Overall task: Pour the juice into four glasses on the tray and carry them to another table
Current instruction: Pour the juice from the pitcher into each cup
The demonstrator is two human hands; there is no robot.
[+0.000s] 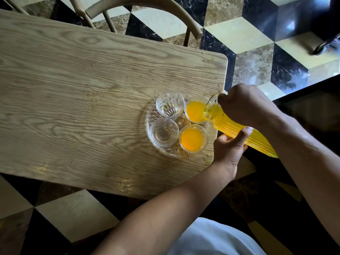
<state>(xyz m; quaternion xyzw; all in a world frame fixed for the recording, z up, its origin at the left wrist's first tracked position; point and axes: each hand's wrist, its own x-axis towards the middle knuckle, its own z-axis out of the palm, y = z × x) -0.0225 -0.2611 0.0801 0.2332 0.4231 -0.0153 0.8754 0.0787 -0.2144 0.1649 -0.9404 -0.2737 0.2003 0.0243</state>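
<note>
wooden counter (73, 89), frame centre. ribbed jug (239, 133) of juice, right of centre, tilted, pouring: right hand (246, 105) fingers curled round its neck, left hand (230, 150) fingers cupped under its body. clear tray (149, 124), four glasses: lower-right glass (192, 138) filled, upper-right glass (196, 109) filling, upper-left glass (170, 103) and lower-left glass (163, 132) empty. carrying not begun.

Noting wooden chair (145, 8) standing at table's far edge. Am seeing patterned marble floor (248, 37) lying beyond, cube design. Dark object (329, 24) sitting top right, unidentifiable. White garment (217, 240) showing at bottom.
</note>
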